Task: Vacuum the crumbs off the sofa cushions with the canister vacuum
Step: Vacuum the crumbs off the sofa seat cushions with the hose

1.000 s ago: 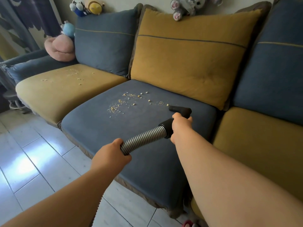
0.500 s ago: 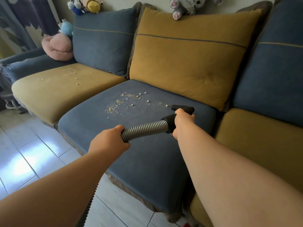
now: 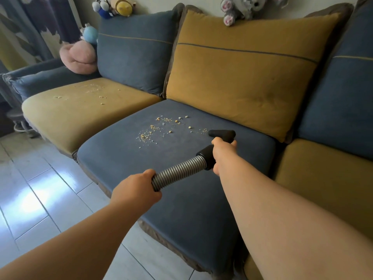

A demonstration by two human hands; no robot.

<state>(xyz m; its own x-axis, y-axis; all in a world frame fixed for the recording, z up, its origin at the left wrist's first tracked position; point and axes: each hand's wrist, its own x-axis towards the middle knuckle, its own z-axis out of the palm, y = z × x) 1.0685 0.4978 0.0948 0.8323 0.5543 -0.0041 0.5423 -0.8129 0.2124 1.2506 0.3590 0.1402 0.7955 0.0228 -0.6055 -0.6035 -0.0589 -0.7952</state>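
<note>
A ribbed grey vacuum hose [image 3: 179,170] ends in a black handle and a black T-shaped nozzle [image 3: 222,134]. My right hand [image 3: 224,152] grips the black handle just behind the nozzle. My left hand [image 3: 137,190] grips the hose lower down. The nozzle rests on the blue seat cushion [image 3: 181,199], at the right edge of a scatter of pale crumbs [image 3: 161,128]. More crumbs [image 3: 92,91] lie on the mustard seat cushion [image 3: 80,114] to the left. The canister itself is out of view.
Blue and mustard back cushions [image 3: 242,73] stand behind the seats. Plush toys [image 3: 240,7] sit along the sofa top and a pink plush [image 3: 80,57] lies at the left end. Another mustard seat [image 3: 327,178] is on the right. Pale floor tiles [image 3: 40,188] run along the sofa front.
The nozzle has slid slightly right and back along the blue cushion, and both hands have shifted with the hose. The crumbs lie as before.
</note>
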